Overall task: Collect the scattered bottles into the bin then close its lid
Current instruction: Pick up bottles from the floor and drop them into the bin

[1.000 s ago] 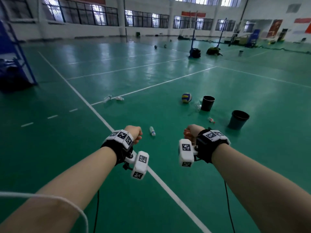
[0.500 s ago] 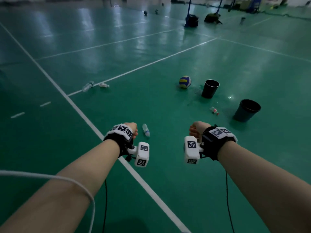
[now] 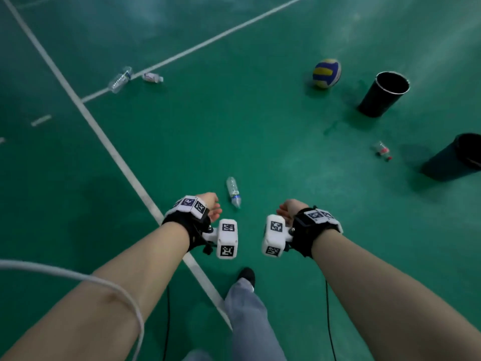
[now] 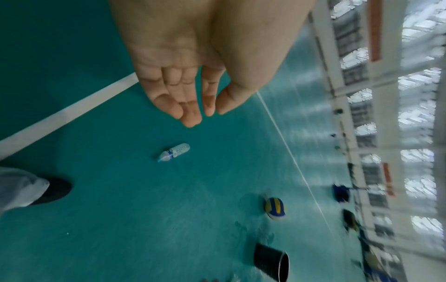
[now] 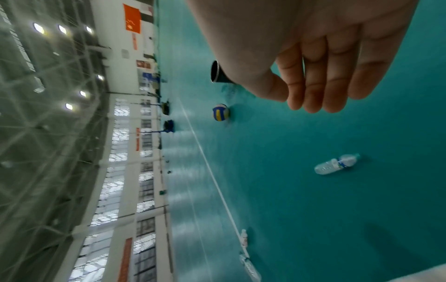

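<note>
A clear plastic bottle [image 3: 233, 192] [image 4: 174, 152] [image 5: 336, 164] with a blue band lies on the green floor just beyond my hands. My left hand [image 3: 212, 206] [image 4: 193, 106] hangs empty with loosely bent fingers, just left of it. My right hand [image 3: 287, 208] [image 5: 313, 91] is also empty and relaxed, to the bottle's right. Two more clear bottles [image 3: 120, 79] [image 3: 152, 77] lie by the white line at the far left. A small bottle with a red cap [image 3: 382, 151] lies near two open black bins [image 3: 384, 94] [image 3: 455, 158] on the right.
A blue and yellow volleyball [image 3: 326, 73] [image 4: 275, 208] [image 5: 220, 112] rests left of the upper bin. White court lines [image 3: 109, 147] cross the floor. My leg in grey trousers and a black shoe [image 3: 246, 276] steps forward below the hands. A white cable [image 3: 78, 277] loops over my left arm.
The view has tilted down and drawn closer to the bottle; the hall's far walls have left the head view. Both hands stay empty in front of me. A foot has stepped into view.
</note>
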`<action>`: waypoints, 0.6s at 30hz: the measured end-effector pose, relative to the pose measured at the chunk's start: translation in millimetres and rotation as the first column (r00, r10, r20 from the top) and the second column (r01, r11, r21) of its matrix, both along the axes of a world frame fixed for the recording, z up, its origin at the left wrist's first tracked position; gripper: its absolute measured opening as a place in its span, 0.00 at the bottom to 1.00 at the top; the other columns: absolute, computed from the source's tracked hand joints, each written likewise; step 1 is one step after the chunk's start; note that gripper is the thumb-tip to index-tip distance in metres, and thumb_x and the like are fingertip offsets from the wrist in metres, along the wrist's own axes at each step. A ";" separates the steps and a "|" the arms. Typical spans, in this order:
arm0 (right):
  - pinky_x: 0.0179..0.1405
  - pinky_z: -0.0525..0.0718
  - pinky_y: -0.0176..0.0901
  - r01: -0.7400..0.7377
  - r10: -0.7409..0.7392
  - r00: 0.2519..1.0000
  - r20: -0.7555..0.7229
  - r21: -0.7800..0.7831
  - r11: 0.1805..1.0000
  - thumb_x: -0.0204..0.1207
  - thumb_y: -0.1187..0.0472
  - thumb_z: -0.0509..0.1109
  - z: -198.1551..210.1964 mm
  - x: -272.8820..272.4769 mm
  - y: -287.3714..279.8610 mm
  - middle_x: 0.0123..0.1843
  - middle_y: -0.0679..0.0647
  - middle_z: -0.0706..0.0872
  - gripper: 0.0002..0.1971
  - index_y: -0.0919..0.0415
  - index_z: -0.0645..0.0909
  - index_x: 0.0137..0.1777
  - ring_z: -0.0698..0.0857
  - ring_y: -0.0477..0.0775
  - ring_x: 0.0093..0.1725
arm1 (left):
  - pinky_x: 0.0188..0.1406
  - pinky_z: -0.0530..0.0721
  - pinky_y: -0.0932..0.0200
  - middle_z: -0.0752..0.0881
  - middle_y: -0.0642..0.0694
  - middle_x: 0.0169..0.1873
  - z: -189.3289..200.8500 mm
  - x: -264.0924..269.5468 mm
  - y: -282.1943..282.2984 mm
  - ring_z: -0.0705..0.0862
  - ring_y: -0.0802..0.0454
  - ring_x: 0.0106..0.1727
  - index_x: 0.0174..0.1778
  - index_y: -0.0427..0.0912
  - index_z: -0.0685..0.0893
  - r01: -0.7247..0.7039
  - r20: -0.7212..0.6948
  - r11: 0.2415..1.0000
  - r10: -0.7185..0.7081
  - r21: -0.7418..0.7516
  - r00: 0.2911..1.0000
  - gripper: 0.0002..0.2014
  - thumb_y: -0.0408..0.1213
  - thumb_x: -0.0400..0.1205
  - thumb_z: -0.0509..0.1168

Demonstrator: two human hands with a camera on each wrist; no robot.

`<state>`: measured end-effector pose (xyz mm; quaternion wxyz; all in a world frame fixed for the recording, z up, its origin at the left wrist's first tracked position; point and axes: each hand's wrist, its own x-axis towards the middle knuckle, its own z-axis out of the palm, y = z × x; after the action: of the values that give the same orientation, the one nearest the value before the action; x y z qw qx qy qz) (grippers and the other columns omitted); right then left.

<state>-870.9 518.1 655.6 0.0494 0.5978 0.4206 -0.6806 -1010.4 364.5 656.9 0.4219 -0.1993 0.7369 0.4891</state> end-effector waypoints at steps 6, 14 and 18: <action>0.22 0.67 0.33 0.026 -0.008 0.991 0.137 -0.128 0.991 0.82 0.68 0.55 -85.0 -89.5 57.2 0.15 0.53 0.72 0.18 0.61 0.68 0.28 0.70 0.50 0.19 | 0.31 0.74 0.62 0.78 0.44 0.33 -70.1 -78.0 67.6 0.75 0.53 0.30 0.36 0.39 0.71 -0.121 0.159 0.992 0.127 -0.042 0.979 0.10 0.31 0.85 0.55; 0.34 0.77 0.44 0.238 -0.182 0.955 0.235 -0.237 0.942 0.85 0.62 0.55 -211.1 -167.4 125.1 0.40 0.57 0.81 0.15 0.64 0.73 0.36 0.79 0.53 0.34 | 0.56 0.78 0.49 0.80 0.43 0.53 -179.4 -153.4 153.4 0.81 0.45 0.57 0.59 0.44 0.73 -0.137 0.355 0.990 0.140 -0.033 0.924 0.09 0.39 0.84 0.58; 0.58 0.78 0.51 0.208 -0.128 0.953 0.274 -0.287 0.935 0.85 0.61 0.54 -275.0 -211.2 148.7 0.61 0.62 0.83 0.13 0.66 0.76 0.42 0.82 0.58 0.46 | 0.73 0.70 0.46 0.75 0.41 0.71 -239.9 -194.5 180.3 0.74 0.43 0.72 0.74 0.45 0.70 -0.095 0.443 0.995 0.097 -0.027 0.891 0.20 0.42 0.84 0.57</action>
<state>-1082.1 666.8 380.7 0.1374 0.6975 0.2450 -0.6593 -1204.8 544.8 417.0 0.5537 -0.3428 0.6115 0.4495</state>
